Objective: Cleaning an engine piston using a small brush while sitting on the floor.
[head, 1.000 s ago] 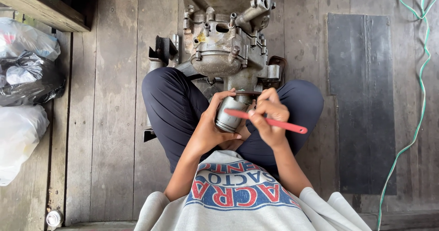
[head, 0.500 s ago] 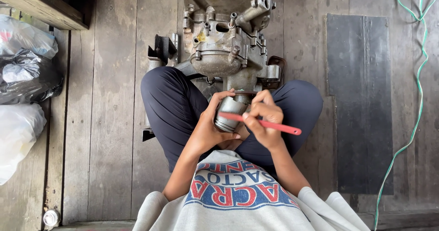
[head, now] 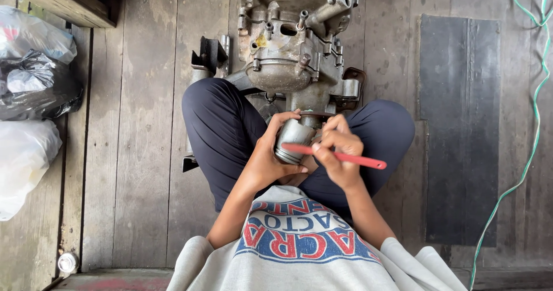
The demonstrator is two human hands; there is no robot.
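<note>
I sit cross-legged on a wooden floor with a grey metal engine block [head: 294, 49] in front of my knees. My left hand [head: 271, 155] wraps around a silver piston [head: 292, 141] that sticks out of the engine toward me. My right hand [head: 340, 155] grips a red-handled tool [head: 345, 157] held almost level, its left tip resting against the piston's lower ringed edge. Both hands are close together over my lap.
Black and white plastic bags [head: 29, 89] lie at the left. A dark metal plate [head: 458, 129] covers the floor at the right, beside a green cord [head: 530, 147]. A small round can [head: 67, 262] sits at the lower left. A wooden beam [head: 57, 0] crosses the upper left.
My right hand and the red tool have shifted slightly left and up against the piston. The left hand keeps its hold.
</note>
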